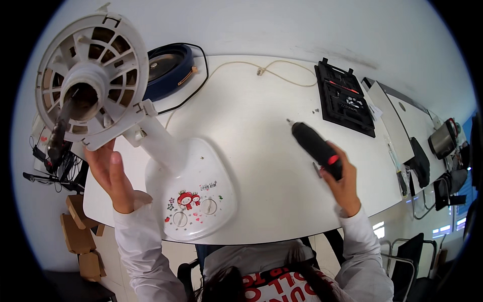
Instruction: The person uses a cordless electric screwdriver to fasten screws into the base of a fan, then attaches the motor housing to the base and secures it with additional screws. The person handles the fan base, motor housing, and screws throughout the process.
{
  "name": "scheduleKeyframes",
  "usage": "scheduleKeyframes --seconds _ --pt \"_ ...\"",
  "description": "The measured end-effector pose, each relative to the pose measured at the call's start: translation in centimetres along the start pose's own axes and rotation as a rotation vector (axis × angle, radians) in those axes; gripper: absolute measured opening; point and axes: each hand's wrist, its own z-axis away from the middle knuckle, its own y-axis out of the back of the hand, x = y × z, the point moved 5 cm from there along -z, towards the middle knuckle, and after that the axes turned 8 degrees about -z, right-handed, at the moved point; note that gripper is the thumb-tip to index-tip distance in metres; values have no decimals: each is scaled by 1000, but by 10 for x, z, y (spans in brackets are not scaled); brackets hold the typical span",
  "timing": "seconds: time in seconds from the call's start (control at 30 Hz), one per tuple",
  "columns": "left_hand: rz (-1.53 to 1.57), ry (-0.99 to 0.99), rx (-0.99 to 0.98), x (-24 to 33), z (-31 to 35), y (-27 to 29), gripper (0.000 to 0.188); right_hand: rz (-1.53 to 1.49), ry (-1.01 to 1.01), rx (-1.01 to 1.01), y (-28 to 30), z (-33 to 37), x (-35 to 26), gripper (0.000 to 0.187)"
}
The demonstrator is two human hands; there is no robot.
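A white electric fan (163,146) stands at the left of the table, its front guard and blades off. Its round slotted head (123,65) is bare, and a dark, grimy shaft (60,128) juts from the hub. The base (193,221) has two round knobs and a red cartoon print. My left hand (113,176) grips the lower edge of the head; its fingertips go out of sight behind the housing, thumb up. To the right, my right hand (344,178) is closed round a black electric screwdriver (314,146), its bit pointing up-left above the table.
An opened black tool case (347,98) with bits lies at the back right, small screws (315,110) beside it. Behind the fan is a dark blue round appliance (168,70) with a black cable. A beige cord (282,63) loops along the back. Cardboard boxes (78,234) stand at lower left.
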Motion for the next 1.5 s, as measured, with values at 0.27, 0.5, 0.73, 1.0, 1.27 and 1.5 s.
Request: scheduleKeyframes --seconds 0.27,0.5,0.73,1.0,1.27,1.5 --pt "623 431 433 -4 -30 -1 51 552 244 -159 -52 16 -9 71" --pt "275 207 550 -37 -56 36 45 679 202 -209 -72 27 -2 74" --pt "1131 105 -435 17 -73 28 63 709 258 -218 -88 28 -7 74" --pt "68 -135 269 -13 -67 69 54 623 167 -273 -94 22 -15 69" --pt "-995 -604 268 -1 -55 91 48 319 -40 60 -17 -63 21 25" --pt "-446 -451 197 27 -64 44 46 623 -171 96 -3 -118 136 21"
